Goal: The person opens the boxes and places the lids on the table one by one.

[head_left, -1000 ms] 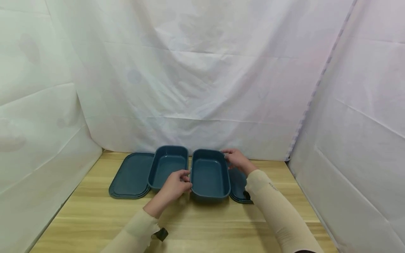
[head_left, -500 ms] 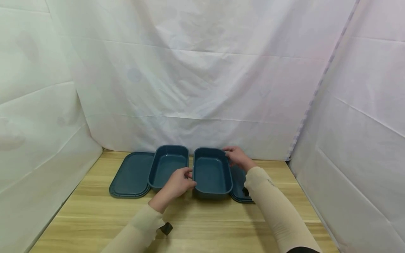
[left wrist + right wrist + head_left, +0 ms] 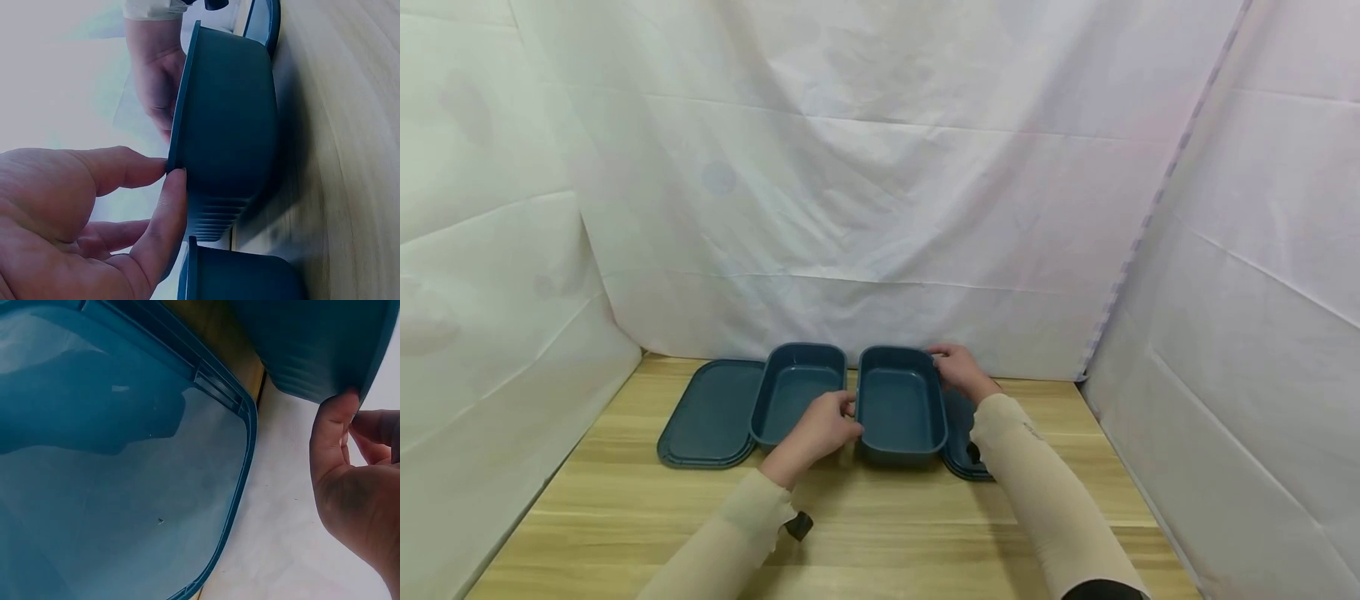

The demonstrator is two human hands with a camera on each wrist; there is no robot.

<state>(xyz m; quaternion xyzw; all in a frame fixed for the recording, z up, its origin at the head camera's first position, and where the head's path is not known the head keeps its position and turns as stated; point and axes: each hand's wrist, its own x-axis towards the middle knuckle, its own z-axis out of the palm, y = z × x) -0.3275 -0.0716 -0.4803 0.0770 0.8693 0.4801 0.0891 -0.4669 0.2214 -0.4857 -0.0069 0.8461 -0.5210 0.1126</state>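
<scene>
Head view: your left hand (image 3: 820, 429) pinches the near-left rim and your right hand (image 3: 957, 371) the far-right rim of the right dark teal oval plastic tub (image 3: 898, 406), long axis running away from you, on the wooden tabletop (image 3: 625, 500) beside a matching left tub (image 3: 793, 392). Left wrist view: thumb and fingers (image 3: 165, 212) clamp the rim. Right wrist view: fingers (image 3: 334, 434) grip the rim above a flat teal plastic lid (image 3: 125, 469).

A second blue tub (image 3: 796, 392), 2 flat lids (image 3: 711, 417), perhaps stacked, on a wooden table (image 3: 625, 508); white sheets (image 3: 880, 183) behind.
</scene>
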